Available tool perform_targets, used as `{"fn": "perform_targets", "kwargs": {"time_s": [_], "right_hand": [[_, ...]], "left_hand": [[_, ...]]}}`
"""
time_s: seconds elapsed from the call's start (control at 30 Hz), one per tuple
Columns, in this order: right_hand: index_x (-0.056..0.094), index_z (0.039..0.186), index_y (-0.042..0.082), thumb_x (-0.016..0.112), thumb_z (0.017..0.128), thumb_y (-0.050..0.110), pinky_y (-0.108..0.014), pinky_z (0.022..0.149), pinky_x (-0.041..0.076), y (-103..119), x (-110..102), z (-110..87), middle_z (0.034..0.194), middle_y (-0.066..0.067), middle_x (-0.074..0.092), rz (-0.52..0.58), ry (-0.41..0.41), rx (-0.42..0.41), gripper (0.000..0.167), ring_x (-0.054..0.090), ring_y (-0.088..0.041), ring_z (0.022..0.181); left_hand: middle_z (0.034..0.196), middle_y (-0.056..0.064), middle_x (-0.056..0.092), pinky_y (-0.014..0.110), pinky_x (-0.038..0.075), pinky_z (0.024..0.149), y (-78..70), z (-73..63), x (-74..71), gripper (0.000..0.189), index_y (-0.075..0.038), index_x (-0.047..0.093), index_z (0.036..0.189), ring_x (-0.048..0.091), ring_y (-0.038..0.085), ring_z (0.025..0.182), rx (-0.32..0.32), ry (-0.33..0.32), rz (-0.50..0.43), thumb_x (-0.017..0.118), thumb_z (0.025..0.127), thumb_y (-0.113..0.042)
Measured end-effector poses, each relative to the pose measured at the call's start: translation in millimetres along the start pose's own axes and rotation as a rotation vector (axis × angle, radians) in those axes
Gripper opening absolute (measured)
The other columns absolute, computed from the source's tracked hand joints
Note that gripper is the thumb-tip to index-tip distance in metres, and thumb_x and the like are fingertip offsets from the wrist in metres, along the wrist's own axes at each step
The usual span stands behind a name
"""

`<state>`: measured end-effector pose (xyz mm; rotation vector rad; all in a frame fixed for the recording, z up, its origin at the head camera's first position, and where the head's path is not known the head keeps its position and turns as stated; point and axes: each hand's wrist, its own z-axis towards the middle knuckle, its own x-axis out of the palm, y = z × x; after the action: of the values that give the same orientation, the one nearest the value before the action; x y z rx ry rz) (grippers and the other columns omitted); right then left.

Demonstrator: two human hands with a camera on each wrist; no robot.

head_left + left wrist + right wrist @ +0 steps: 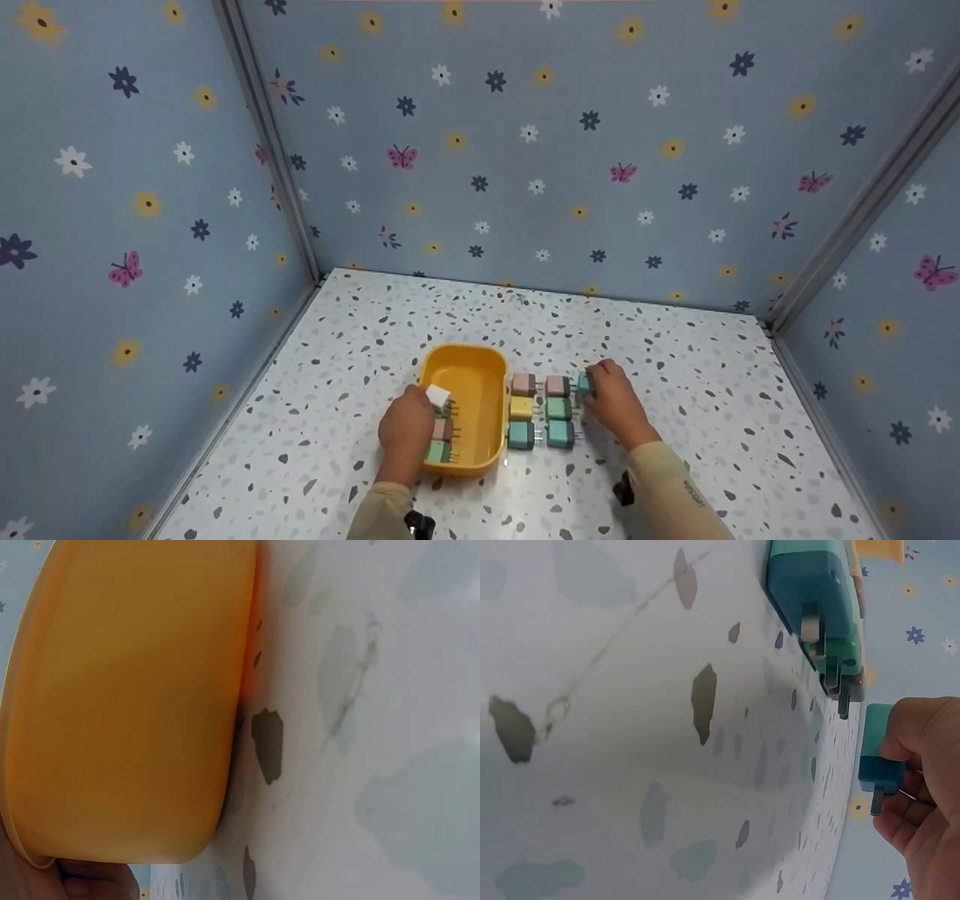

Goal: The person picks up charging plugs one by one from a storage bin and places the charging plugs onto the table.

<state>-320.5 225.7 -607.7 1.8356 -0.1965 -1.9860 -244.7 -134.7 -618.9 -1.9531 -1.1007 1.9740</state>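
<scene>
My right hand [616, 401] pinches a teal plug adapter [881, 742] between thumb and fingers, its metal prongs showing in the right wrist view. It is at the right end of the back row of adapters. My left hand [407, 431] grips the left rim of a yellow plastic tub [491, 461]; the left wrist view shows its fingers [101, 877] against the tub's outside. A white block [438, 396] shows right by the left fingertips, inside the tub. Beside it in the tub lie a pink adapter [442, 429] and a green adapter [438, 451], partly hidden by the hand.
Right of the tub, adapters stand in two columns: pink [523, 385], yellow [520, 409] and teal [520, 435], then pink [556, 386], green [558, 409] and teal [559, 433]. Flowered walls [525, 187] enclose the speckled tabletop [360, 337].
</scene>
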Motion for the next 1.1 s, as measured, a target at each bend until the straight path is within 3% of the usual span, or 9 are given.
{"fn": "perform_targets", "kwargs": {"time_s": [0.33, 0.8, 1.1], "right_hand": [[0.061, 0.13, -0.004, 0.078, 0.089, 0.006, -0.047, 0.103, 0.048, -11.3, 6.6, 2.6, 0.124, -0.016, 0.057, -0.042, 0.003, -0.032, 0.045, 0.057, -0.031, 0.117], [0.057, 0.138, 0.0, 0.072, 0.092, 0.003, -0.048, 0.112, 0.042, -18.2, 15.3, 7.5, 0.134, -0.015, 0.054, -0.014, 0.103, 0.045, 0.048, 0.054, -0.031, 0.128], [0.059, 0.137, 0.002, 0.07, 0.093, 0.003, -0.048, 0.112, 0.041, -18.7, 17.2, 7.9, 0.135, -0.014, 0.055, -0.022, 0.084, 0.029, 0.046, 0.054, -0.031, 0.13]], "left_hand": [[0.081, 0.007, 0.065, 0.04, 0.046, 0.059, -1.3, -0.5, -1.8, 0.041, -0.006, 0.06, 0.11, 0.059, 0.021, 0.067, 0.027, -0.038, 0.005, 0.03, 0.112, -0.033], [0.084, 0.007, 0.064, 0.037, 0.046, 0.06, -1.7, 0.6, -0.1, 0.042, -0.006, 0.059, 0.114, 0.058, 0.021, 0.069, -0.026, 0.003, 0.023, 0.028, 0.112, -0.034], [0.082, 0.006, 0.063, 0.037, 0.045, 0.059, -1.9, -1.3, -0.9, 0.041, -0.006, 0.058, 0.11, 0.058, 0.021, 0.067, -0.012, -0.009, 0.016, 0.028, 0.112, -0.034]]}}
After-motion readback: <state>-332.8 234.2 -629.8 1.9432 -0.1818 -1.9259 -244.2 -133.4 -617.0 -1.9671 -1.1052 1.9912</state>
